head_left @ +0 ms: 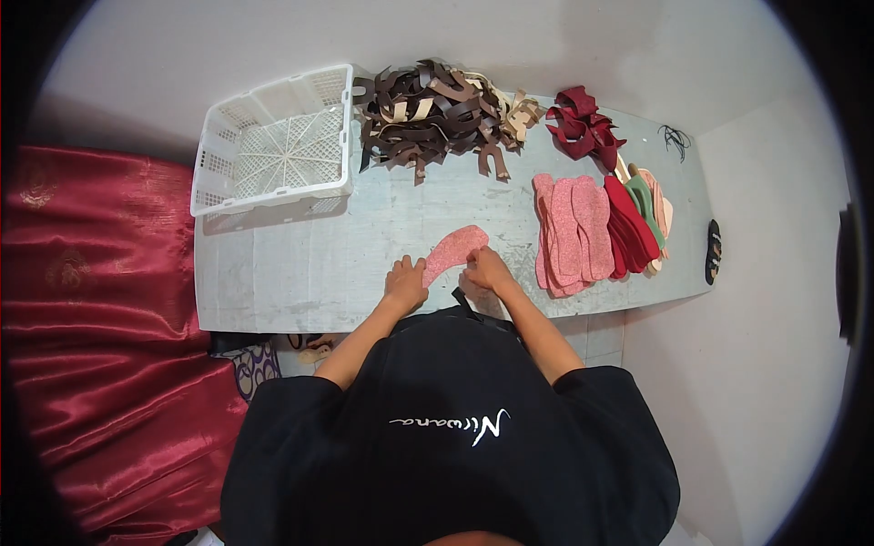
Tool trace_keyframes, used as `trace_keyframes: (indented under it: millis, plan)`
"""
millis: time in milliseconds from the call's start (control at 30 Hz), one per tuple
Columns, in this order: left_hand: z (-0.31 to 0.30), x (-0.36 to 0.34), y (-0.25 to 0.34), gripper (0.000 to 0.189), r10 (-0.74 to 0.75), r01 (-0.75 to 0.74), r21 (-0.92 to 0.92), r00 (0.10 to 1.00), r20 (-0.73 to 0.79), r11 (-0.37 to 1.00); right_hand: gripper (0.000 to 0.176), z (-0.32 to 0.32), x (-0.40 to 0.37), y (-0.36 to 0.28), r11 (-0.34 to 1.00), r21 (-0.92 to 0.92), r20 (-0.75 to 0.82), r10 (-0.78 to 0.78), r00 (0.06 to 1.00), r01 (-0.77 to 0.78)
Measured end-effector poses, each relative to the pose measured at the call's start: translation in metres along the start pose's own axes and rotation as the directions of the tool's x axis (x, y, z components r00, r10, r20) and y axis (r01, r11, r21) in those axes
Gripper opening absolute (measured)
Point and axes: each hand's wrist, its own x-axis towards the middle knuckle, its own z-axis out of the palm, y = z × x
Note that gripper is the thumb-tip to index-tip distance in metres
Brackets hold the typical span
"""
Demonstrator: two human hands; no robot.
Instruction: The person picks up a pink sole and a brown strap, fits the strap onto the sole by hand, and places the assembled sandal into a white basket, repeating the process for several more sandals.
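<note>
A speckled pink shoe insole (458, 248) lies slantwise near the table's front edge, directly before my body. At its lower left end, my left hand (406, 282) grips the edge with bent fingers. My right hand (488, 269) pinches the insole's lower edge close to its upper right end, thumb and fingers together. Part of the insole is covered by my fingers. Just below my right hand, a short black strap (466, 302) sticks up by the table edge.
On the table (300, 273) stand a white plastic basket (339, 182), a heap of brown straps (442, 114), maroon straps (583, 127), stacked pink insoles (574, 227), red insoles (630, 227) and green ones (643, 196). A black sandal (713, 252) is at the right; a red curtain (109, 337) hangs left.
</note>
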Motion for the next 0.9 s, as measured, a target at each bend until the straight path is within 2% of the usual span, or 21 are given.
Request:
trace_keyframes:
  millis: [67, 167, 233, 267, 333, 367, 433, 467, 533, 567, 700, 767, 800, 867, 900]
  plan:
    - [0.004, -0.003, -0.002, 0.057, 0.018, -0.018, 0.006, 1.0, -0.021, 1.0, 0.041, 0.001, -0.002, -0.004, 0.999, 0.033, -0.014, 0.005, 1.0, -0.004]
    - [0.009, -0.006, -0.008, 0.057, 0.016, -0.013, -0.097, 1.0, 0.026, 0.995, 0.048, 0.008, -0.001, -0.009, 0.999, 0.033, -0.009, 0.014, 1.0, -0.014]
    - [0.014, -0.005, -0.012, 0.061, 0.057, -0.018, -0.291, 0.99, 0.127, 0.957, 0.05, 0.011, -0.001, -0.013, 0.995, 0.097, -0.06, 0.015, 0.998, -0.009]
    - [0.018, -0.002, -0.015, 0.061, 0.056, -0.016, -0.29, 0.99, 0.13, 0.957, 0.05, 0.012, 0.0, -0.014, 0.995, 0.099, -0.058, 0.016, 0.998, -0.01]
    - [0.025, 0.005, -0.02, 0.067, 0.146, -0.129, -0.454, 0.989, 0.004, 0.882, 0.051, 0.015, 0.004, -0.016, 0.977, 0.129, -0.162, -0.145, 0.976, 0.167]
    - [0.028, 0.01, -0.021, 0.067, 0.149, -0.131, -0.451, 0.989, 0.005, 0.883, 0.051, 0.015, 0.008, -0.018, 0.977, 0.131, -0.166, -0.143, 0.976, 0.166]
    - [0.027, 0.02, -0.017, 0.07, 0.022, 0.048, -0.727, 0.996, 0.087, 0.685, 0.054, 0.021, 0.021, -0.021, 0.898, 0.362, -0.121, -0.218, 0.968, 0.248]
    - [0.03, 0.026, -0.015, 0.07, 0.026, 0.047, -0.728, 0.996, 0.088, 0.684, 0.054, 0.024, 0.024, -0.02, 0.9, 0.361, -0.122, -0.215, 0.969, 0.245]
    - [0.036, 0.04, -0.016, 0.074, -0.03, 0.135, -0.965, 0.991, 0.132, 0.226, 0.055, 0.021, 0.025, -0.032, 0.956, 0.226, -0.101, -0.165, 0.981, 0.184]
    - [0.039, 0.044, -0.02, 0.08, -0.019, 0.177, -0.975, 0.984, 0.177, 0.136, 0.057, 0.018, 0.021, -0.035, 0.964, 0.223, -0.092, -0.126, 0.988, 0.144]
    - [0.029, 0.051, -0.016, 0.08, -0.025, 0.208, -0.971, 0.978, 0.206, 0.121, 0.057, 0.022, 0.028, -0.037, 0.979, 0.167, -0.154, -0.088, 0.984, 0.114]
    - [0.016, 0.051, -0.011, 0.078, -0.034, 0.243, -0.951, 0.97, 0.241, 0.19, 0.055, 0.024, 0.034, -0.034, 0.941, 0.302, -0.219, -0.089, 0.972, 0.155]
    - [0.012, 0.053, -0.012, 0.078, -0.039, 0.254, -0.949, 0.967, 0.251, 0.186, 0.055, 0.023, 0.039, -0.035, 0.94, 0.306, -0.208, -0.086, 0.974, 0.148]
    - [0.003, 0.061, -0.012, 0.077, -0.021, 0.175, -0.972, 0.984, 0.174, 0.157, 0.054, 0.02, 0.052, -0.034, 0.909, 0.375, -0.233, -0.097, 0.968, 0.182]
    - [-0.009, 0.064, -0.006, 0.076, -0.053, 0.193, -0.969, 0.981, 0.187, 0.156, 0.055, 0.024, 0.063, -0.027, 0.897, 0.413, -0.202, -0.081, 0.976, 0.16]
